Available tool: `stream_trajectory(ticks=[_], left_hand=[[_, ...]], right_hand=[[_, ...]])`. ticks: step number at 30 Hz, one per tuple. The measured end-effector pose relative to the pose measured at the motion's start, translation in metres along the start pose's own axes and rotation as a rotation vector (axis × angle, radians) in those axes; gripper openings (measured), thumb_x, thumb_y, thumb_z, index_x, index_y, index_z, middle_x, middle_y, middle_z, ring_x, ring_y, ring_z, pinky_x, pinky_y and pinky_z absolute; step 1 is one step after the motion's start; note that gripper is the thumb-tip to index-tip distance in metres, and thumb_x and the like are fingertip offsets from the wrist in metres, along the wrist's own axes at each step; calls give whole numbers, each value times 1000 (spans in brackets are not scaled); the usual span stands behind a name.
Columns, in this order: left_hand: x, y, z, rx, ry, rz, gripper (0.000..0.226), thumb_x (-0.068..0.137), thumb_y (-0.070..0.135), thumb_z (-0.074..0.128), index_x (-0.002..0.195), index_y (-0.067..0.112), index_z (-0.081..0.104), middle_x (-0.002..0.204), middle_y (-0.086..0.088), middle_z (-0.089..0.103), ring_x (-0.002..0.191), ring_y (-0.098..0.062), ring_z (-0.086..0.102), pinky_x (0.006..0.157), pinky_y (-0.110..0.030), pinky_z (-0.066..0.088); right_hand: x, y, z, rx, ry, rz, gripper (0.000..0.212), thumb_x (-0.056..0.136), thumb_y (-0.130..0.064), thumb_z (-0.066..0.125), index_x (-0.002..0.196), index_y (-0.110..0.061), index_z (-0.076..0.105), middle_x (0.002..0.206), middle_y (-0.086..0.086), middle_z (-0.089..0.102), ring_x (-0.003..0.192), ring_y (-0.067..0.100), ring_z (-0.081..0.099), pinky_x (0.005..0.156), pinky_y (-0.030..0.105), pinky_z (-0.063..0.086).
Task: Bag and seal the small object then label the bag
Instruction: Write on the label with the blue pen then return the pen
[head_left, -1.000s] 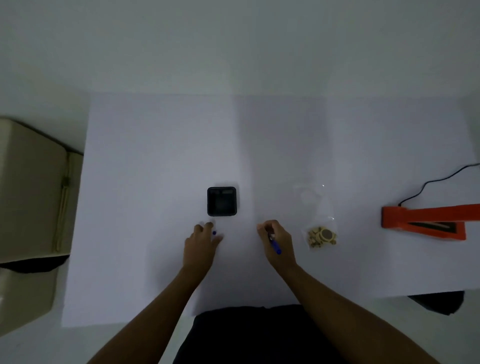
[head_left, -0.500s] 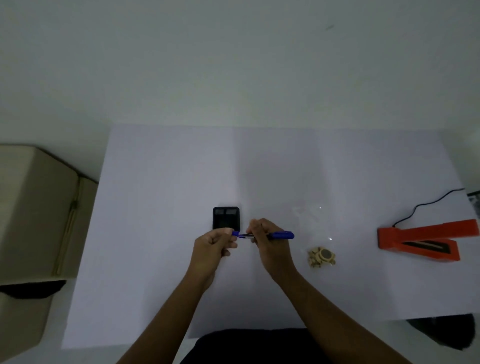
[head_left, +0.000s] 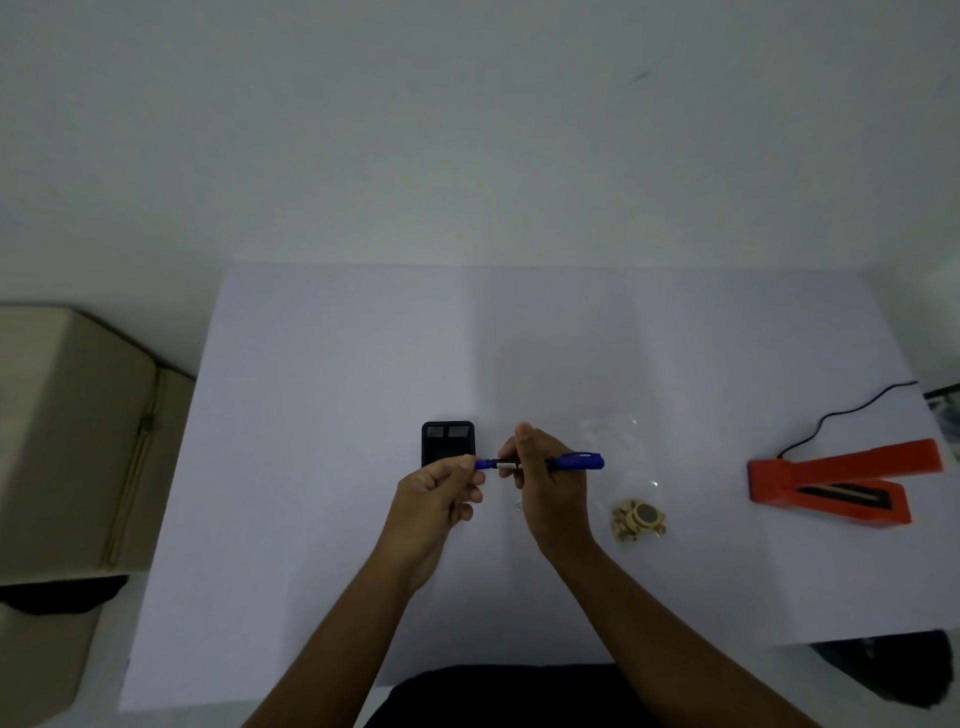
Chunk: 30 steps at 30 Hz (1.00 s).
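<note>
A blue marker pen (head_left: 576, 461) is held level above the table between both hands. My right hand (head_left: 548, 480) grips its barrel. My left hand (head_left: 441, 488) pinches the blue cap (head_left: 484, 463) at the pen's left end, where a short white section shows between cap and barrel. To the right lies a clear plastic bag (head_left: 621, 457) on the white table sheet (head_left: 322, 467), with a small tan round object (head_left: 638, 518) inside its near end.
A small black square tray (head_left: 448, 439) stands just behind my left hand. An orange heat sealer (head_left: 841, 486) with a black cable (head_left: 852, 410) sits at the right. A beige box (head_left: 67, 441) stands left of the table.
Both hands rose off the table and came together at the pen. My left hand took the cap end, and the cap now sits slightly apart from the barrel. The camera tilted upward.
</note>
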<state>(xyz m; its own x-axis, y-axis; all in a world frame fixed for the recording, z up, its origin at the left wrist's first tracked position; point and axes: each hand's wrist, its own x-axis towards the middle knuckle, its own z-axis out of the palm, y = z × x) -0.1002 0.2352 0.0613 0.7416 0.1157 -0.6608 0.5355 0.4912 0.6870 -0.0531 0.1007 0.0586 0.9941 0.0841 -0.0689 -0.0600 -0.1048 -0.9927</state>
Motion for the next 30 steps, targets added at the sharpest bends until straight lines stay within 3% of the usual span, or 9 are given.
stream_trajectory(ticks=[8, 12, 17, 20, 23, 27, 30], left_hand=[[-7, 4, 12, -57, -50, -84, 26, 96, 26, 57, 99, 5, 71, 75, -6, 65, 61, -11, 55, 62, -24, 47], [-9, 14, 18, -76, -65, -93, 26, 94, 27, 59, 96, 4, 71, 69, -4, 63, 56, -8, 52, 59, -22, 46], [-12, 19, 25, -201, -97, -197, 26, 95, 26, 59, 93, 4, 71, 65, -4, 60, 52, -8, 49, 53, -20, 46], [-12, 16, 22, -212, -95, -204, 25, 95, 25, 58, 93, 4, 72, 66, -4, 60, 53, -8, 49, 54, -20, 46], [-4, 21, 13, 54, -50, -23, 25, 95, 24, 58, 94, 5, 74, 68, -4, 65, 56, -9, 52, 56, -21, 45], [27, 41, -14, 494, 239, 373, 17, 94, 16, 62, 81, 15, 73, 67, 0, 70, 52, 0, 57, 54, -10, 46], [49, 49, -46, 744, 347, 503, 18, 95, 18, 62, 79, 14, 72, 66, 1, 68, 54, -4, 60, 56, -8, 47]], right_hand=[[3, -6, 2, -22, 80, 30, 40, 99, -19, 53, 67, 3, 61, 54, 11, 58, 51, 15, 56, 55, 24, 48], [4, -18, 3, -64, 96, -56, 44, 97, -26, 56, 65, 4, 61, 53, 11, 58, 49, 14, 56, 52, 21, 48], [9, -21, 6, -160, 64, -166, 54, 96, -36, 51, 61, 5, 55, 50, 16, 53, 44, 28, 53, 45, 44, 46], [8, -14, 7, -142, 25, -147, 52, 96, -34, 50, 62, 5, 56, 50, 14, 54, 45, 26, 54, 45, 42, 46], [10, 2, 9, -36, -33, 8, 47, 95, -38, 54, 70, 2, 60, 56, 9, 57, 51, 17, 54, 50, 28, 46], [13, 31, 14, 64, -14, 326, 46, 98, -47, 50, 91, -4, 65, 81, 19, 65, 65, 22, 52, 52, 24, 42], [16, 51, 11, -26, 30, 469, 45, 101, -46, 41, 99, -8, 63, 92, 18, 67, 70, 18, 55, 54, 25, 45]])
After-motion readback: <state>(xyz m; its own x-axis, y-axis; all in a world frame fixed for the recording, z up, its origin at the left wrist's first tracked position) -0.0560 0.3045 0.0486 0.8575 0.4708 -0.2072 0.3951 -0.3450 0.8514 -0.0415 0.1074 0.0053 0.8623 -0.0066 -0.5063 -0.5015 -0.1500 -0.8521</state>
